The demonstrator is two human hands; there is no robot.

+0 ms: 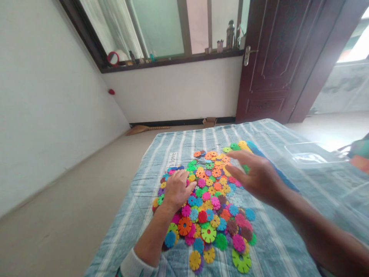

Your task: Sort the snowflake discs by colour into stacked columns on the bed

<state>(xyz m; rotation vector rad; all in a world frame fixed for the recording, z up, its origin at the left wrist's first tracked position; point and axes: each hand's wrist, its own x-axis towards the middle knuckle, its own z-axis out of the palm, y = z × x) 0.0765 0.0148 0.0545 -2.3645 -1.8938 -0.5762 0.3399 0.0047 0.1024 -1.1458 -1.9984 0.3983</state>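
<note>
A loose pile of notched plastic discs (208, 233) in many colours spreads over the striped cloth. My left hand (176, 189) lies on the left side of the pile, its thumb apart from the fingers; the fingertips touch discs, and what lies beneath them is hidden. Over the right edge of the pile, my right hand (253, 173) hovers slightly blurred, with thumb and fingers apart and nothing between them. Behind it, overlapping discs form rows: a yellow disc row (243, 145), green ones beside it, and a long blue disc row (284, 179) partly covered by the hand.
The blue striped cloth (123, 231) covers the surface. A clear plastic container (308, 154) stands at the right. Beyond the far edge are a broom (141, 129), a small cardboard box (209, 122), a windowsill with bottles, and a dark red door (276, 50).
</note>
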